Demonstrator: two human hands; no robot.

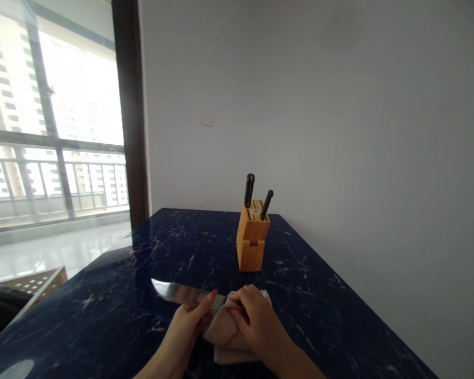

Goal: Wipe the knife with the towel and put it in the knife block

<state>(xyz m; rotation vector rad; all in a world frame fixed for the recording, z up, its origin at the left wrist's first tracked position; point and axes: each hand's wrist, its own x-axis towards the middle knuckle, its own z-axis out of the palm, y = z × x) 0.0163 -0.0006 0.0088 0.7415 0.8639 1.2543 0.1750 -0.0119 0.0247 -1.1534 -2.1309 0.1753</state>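
Observation:
A kitchen knife (179,293) lies across the front of my view, its broad blade pointing left. My left hand (193,321) grips the blade near its base, the thumb pressed on the flat of the metal. A pale cloth (231,337) is bunched around the handle end, which it hides. My right hand (256,318) is closed on this cloth, with thumb and fingers pinching it over the covered handle. Beyond both hands stands a wooden knife block (253,237). Two black-handled knives are in its slots, one handle (249,189) at the left and a lower one (267,204) at the right.
The dark blue marbled table (189,247) runs back to a plain grey wall (319,121), which also borders its right side. At the left are a large window (75,110) and a pale perforated chair or frame (43,284) near the table edge.

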